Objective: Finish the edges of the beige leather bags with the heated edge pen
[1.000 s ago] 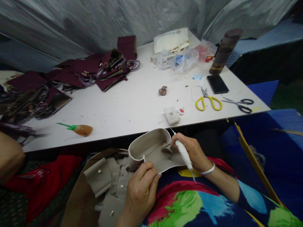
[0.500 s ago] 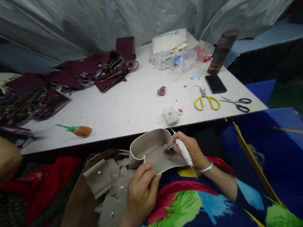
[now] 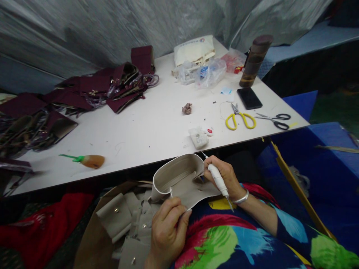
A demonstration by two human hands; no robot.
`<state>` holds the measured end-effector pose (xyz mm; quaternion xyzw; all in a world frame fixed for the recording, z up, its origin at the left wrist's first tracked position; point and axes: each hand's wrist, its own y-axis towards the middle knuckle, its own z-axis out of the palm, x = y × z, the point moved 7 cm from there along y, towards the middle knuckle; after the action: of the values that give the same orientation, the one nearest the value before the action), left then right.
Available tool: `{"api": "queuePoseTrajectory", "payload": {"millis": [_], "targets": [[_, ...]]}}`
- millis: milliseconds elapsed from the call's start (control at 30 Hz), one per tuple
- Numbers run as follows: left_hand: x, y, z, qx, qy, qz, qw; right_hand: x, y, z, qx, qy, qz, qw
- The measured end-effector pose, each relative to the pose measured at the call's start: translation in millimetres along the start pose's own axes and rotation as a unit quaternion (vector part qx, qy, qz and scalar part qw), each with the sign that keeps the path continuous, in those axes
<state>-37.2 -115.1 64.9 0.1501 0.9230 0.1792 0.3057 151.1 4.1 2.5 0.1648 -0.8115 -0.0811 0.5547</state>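
A beige handbag with white edging is held in front of my body, its oval opening turned up toward me. My left hand is closed, thumb and fingers pinching the bag's edge at its lower front. A short white strand runs from the bag's rim down to these fingers. In my right hand, the fingers wrap a white-taped awl with a thin metal point at each end. One point shows above the fist beside the bag's right rim, and this hand also rests against the bag's side.
Below on the left, a carton holds several beige bag pieces. On the white table lie yellow-handled scissors, black-handled scissors, a phone, a bottle, an orange-handled tool and maroon bags.
The view has shifted slightly, so the table's things sit further left. Another person's arm at the left edge has gone out of view. Both my hands keep nearly the same hold.
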Motion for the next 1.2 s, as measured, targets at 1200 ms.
{"api": "queuePoseTrajectory", "payload": {"millis": [1200], "targets": [[-1.1, -0.5, -1.1, -0.009, -0.015, 0.005, 1.000, -9.0, -5.5, 0.8, 0.025, 0.014, 0.021, 0.999]]}}
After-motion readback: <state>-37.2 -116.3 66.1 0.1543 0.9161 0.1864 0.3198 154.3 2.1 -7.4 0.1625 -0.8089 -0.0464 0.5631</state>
